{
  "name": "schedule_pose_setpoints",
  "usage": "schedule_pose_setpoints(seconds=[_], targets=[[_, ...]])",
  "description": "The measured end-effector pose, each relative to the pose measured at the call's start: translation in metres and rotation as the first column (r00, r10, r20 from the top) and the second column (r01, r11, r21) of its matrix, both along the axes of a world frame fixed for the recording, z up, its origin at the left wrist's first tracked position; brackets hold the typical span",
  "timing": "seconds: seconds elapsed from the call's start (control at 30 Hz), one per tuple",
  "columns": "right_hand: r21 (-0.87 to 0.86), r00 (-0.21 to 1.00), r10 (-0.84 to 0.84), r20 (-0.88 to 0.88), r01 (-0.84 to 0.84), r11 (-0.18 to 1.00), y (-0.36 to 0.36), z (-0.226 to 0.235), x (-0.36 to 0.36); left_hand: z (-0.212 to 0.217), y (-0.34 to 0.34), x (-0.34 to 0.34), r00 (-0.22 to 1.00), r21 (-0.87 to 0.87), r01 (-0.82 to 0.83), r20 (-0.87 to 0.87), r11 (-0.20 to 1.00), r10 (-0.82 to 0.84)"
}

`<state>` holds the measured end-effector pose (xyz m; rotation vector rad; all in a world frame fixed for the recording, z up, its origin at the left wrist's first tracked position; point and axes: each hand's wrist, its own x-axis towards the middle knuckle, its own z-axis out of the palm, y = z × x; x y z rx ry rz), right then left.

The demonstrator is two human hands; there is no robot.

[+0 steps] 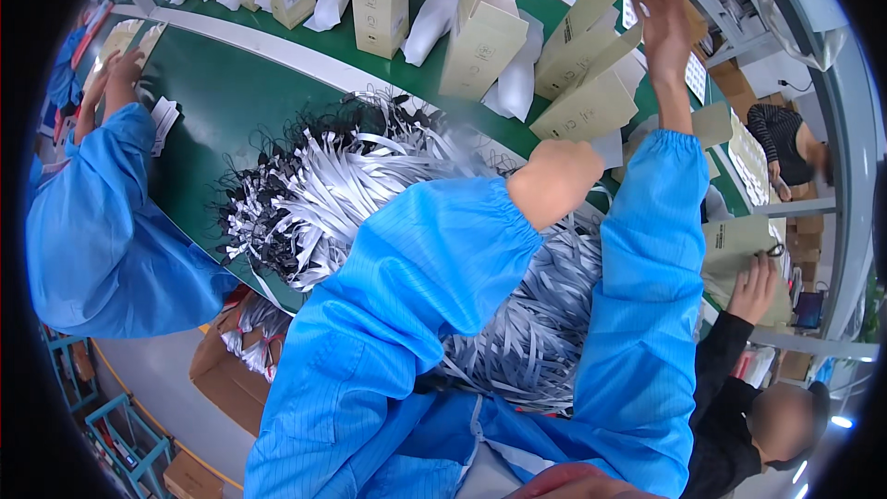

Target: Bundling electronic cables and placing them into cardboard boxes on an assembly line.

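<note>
My left hand (558, 182) is closed beside a cream box (591, 109). A whitish piece shows past its knuckles, but its fingers are hidden and I cannot tell whether it grips that. Farther out, my right hand (662, 32) reaches over the row of open cream boxes, its fingers apart and nothing seen in them. Below both blue-sleeved arms lies a big heap of grey-white straps (360, 162) with black cord ends. White wrapped items (513, 83) stand between the upright boxes (482, 42), whose flaps are raised.
At the left, a co-worker's hands (115, 83) work over the green table (217, 83). A person in dark sleeves at the right touches another cream box (735, 249). A brown carton (231, 374) holding more straps stands below the table edge. Grey metal framing (822, 208) rises at the right.
</note>
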<state>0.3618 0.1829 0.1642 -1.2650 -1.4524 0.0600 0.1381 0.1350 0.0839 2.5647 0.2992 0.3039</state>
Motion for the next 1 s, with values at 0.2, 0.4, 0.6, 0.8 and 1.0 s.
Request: schedule_pose_setpoints(seconds=[0.2, 0.4, 0.6, 0.8, 1.0], targets=[[0.018, 0.978, 0.097, -0.185, -0.095, 0.995, -0.077, 0.054, -0.021, 0.043, 0.005, -0.032, 0.866, -0.054, 0.107, 0.496, 0.993, -0.066], [-0.438, 0.719, 0.459, -0.521, -0.687, 0.579, -0.142, 0.050, -0.082, 0.098, -0.003, -0.041, 0.568, -0.007, -0.007, 0.823, 1.000, 0.010], [-0.442, 0.594, 0.342, -0.728, -0.788, 0.428, -0.165, 0.035, -0.133, 0.116, 0.016, -0.080, 0.030, -0.406, -0.039, 0.913, 0.913, 0.408], [0.030, 0.707, 0.172, -0.686, -0.209, 0.977, -0.182, 0.081, -0.151, 0.118, 0.068, -0.128, 0.344, -0.643, -0.123, 0.687, 0.756, 0.640], [0.248, 0.591, 0.190, -0.784, 0.018, 0.969, -0.164, 0.108, -0.153, 0.075, 0.041, -0.058, 0.940, -0.554, 0.084, 0.320, 0.828, 0.119]])
